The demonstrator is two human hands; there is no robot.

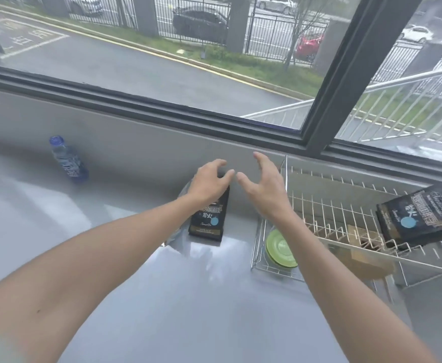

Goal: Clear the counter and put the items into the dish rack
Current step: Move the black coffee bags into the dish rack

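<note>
A black coffee bag (pixel 206 221) stands upright on the grey counter (pixel 162 297) against the back wall. My left hand (pixel 209 183) hovers over its top with fingers spread, holding nothing. My right hand (pixel 263 186) is open just to the right of the bag, fingers curled toward it. The white wire dish rack (pixel 319 203) stands at the right. It holds a green saucer (pixel 280 248) at its left end, a second black coffee bag (pixel 421 218) leaning at its right end, and a brown wooden piece (pixel 364 239).
A blue water bottle (pixel 69 159) stands at the back left of the counter. Something silvery (pixel 179 229) lies behind the left side of the standing bag. A large window with a dark frame (pixel 162 106) runs above the back wall.
</note>
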